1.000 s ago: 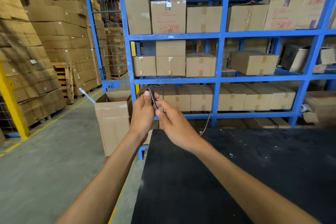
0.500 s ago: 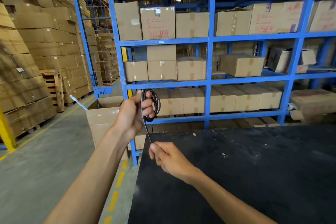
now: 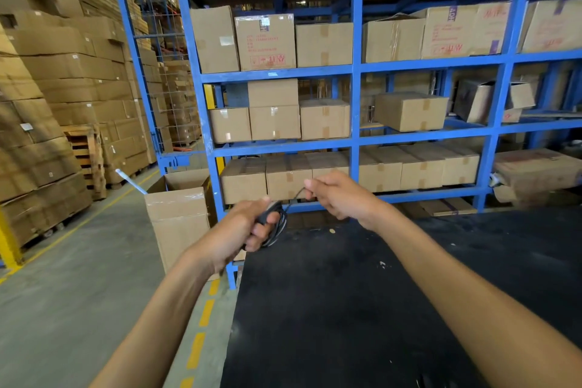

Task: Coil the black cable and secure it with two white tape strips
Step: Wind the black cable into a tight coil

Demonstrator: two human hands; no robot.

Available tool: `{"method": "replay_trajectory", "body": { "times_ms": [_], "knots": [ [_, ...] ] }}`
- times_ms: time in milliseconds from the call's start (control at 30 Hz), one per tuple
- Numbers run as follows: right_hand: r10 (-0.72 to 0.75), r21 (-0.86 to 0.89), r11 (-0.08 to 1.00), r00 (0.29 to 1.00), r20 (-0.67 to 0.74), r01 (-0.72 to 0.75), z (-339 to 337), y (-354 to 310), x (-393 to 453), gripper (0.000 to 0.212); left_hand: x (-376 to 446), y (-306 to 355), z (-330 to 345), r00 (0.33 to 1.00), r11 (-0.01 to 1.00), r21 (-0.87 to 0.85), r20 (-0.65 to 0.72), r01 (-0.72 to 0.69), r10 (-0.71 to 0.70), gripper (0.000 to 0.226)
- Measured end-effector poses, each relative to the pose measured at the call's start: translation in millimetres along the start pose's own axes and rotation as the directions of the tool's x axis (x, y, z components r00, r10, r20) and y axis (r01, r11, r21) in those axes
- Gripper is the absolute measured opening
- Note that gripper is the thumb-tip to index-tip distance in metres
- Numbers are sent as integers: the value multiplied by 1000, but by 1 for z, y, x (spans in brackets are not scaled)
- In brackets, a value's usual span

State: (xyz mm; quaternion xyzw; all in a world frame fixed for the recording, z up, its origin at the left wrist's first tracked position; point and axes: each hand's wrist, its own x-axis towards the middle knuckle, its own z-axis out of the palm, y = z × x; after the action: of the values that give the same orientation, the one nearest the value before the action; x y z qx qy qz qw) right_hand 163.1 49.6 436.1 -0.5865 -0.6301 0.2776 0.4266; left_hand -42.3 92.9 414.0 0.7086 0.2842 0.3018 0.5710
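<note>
In the head view the left hand (image 3: 242, 230) clamped the coiled part of the black cable (image 3: 277, 224) in curled fingers, over the near-left edge of the black surface (image 3: 362, 309). The right hand (image 3: 340, 195) pinched the free strand, which ran up and to the right from the coil, so the loose end lay on the right hand's side, with the left hand nearer the coil. Half a second earlier the right hand had been below the coil with the strand hanging downward; it had since swung up and right. No white tape showed.
</note>
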Motion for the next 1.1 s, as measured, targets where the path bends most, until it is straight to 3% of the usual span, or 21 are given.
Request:
{"method": "replay_trajectory", "body": {
  "times_ms": [100, 167, 300, 467, 600, 833, 933, 1100],
  "knots": [
    [-28, -75, 997, 999, 28, 30, 1, -31, -8, 37, 6, -7, 18, 994, 974, 216, -63, -72, 87, 45],
    [-33, -74, 997, 998, 44, 37, 8, -43, -16, 34, 10, -11, 25, 976, 958, 259, -143, -124, 165, 47],
    [-12, 70, 998, 999, 48, 8, 28, -44, -34, 31, 16, -18, 29, 929, 964, 149, -271, -220, 253, 45],
    [-32, 175, 984, 998, -55, 41, 61, -31, -47, 33, 22, -23, 27, 910, 963, -68, -352, -260, 220, 51],
    [-61, 93, 992, 974, -216, 82, 78, -14, -42, 39, 23, -21, 27, 931, 951, -176, -312, -253, 190, 51],
    [-32, -14, 999, 946, -322, 29, 96, 4, -42, 44, 18, -8, 27, 968, 896, -375, -165, -237, 186, 37],
    [-23, -26, 1000, 958, -285, 17, 97, 11, -45, 46, 22, -7, 24, 974, 906, -362, -138, -218, 179, 29],
    [-43, 27, 999, 994, -100, 46, 68, 31, -53, 38, 22, -8, 14, 978, 956, -207, -78, -206, 194, 31]
  ]
}}
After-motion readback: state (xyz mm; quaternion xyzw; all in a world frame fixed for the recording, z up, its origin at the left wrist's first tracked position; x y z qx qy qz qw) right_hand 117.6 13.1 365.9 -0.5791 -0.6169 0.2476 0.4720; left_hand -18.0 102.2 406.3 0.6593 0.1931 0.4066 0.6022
